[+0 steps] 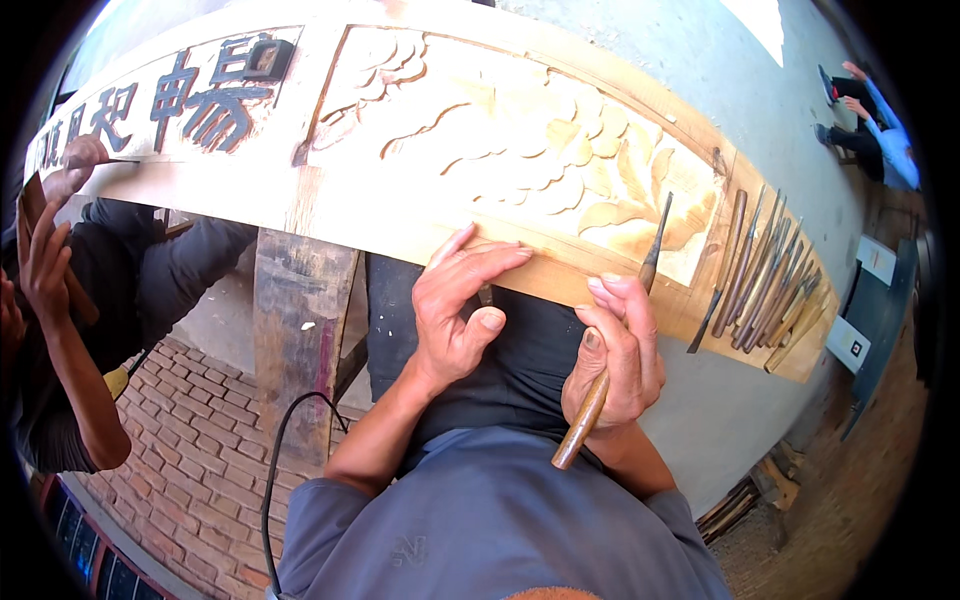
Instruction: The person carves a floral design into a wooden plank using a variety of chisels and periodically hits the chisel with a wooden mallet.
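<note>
A long pale wooden board (330, 190) lies across in front of me, carved in relief with petals and leaves (590, 150); its left part bears dark raised characters. My left hand (450, 305) is open at the board's near edge, fingers extended over the plain border and thumb apart. My right hand (615, 365) grips a chisel (576, 425) by its long wooden handle, the slim metal blade pointing up over the lower right of the carved panel. To the right of the carving, several chisels and gouges (758, 275) lie side by side on the board.
A co-worker (75, 370) at the left works over the lettering, tool in hand. A wooden support (290, 300) stands under the board beside a black cable (270, 480). Another person (890, 140) sits at the far right, near a dark low table (875, 320). Wood pieces (740, 505) lie lower right.
</note>
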Tool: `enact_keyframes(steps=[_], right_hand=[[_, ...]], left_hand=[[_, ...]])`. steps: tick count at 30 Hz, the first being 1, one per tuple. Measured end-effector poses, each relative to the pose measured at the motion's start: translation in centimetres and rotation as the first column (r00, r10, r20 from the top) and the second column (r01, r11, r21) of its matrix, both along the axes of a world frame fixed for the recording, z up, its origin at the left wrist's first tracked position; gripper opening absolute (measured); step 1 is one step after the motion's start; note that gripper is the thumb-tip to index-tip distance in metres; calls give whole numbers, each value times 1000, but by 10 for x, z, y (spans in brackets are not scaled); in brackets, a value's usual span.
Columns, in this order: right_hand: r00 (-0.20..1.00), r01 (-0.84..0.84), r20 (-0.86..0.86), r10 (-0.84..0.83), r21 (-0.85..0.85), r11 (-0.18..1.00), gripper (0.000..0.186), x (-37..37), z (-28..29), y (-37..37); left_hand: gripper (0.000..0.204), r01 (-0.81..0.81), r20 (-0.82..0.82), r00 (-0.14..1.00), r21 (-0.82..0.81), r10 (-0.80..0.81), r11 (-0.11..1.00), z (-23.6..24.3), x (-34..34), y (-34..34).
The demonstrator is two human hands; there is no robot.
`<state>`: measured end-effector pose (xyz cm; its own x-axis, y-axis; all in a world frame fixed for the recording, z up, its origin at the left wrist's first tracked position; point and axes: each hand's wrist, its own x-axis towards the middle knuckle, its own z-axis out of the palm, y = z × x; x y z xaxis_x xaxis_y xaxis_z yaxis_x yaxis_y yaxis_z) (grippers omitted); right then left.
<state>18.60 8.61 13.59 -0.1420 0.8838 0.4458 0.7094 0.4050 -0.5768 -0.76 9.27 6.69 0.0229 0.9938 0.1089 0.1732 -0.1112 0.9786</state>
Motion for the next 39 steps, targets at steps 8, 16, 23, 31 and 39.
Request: enact_keyframes(steps=[8, 16, 23, 31, 39], right_hand=[[934, -356, -103, 342, -199, 913, 29, 15, 6, -10], [873, -346, -403, 273, -119, 931, 71, 5, -5, 17], [933, -214, -348, 95, -321, 922, 34, -15, 8, 30], [943, -226, -317, 98, -396, 890, 23, -6, 5, 23], [978, -208, -61, 201, -149, 967, 21, -4, 2, 22]], left_hand=[[36, -59, -189, 975, 297, 119, 953, -5, 11, 12], [48, 10, -213, 972, 445, 95, 895, -18, 36, 27], [57, -18, -273, 955, 342, 118, 940, -20, 38, 30], [67, 20, -285, 956, 284, 64, 959, -20, 39, 29], [71, -27, -126, 989, 365, 78, 930, -20, 47, 39]])
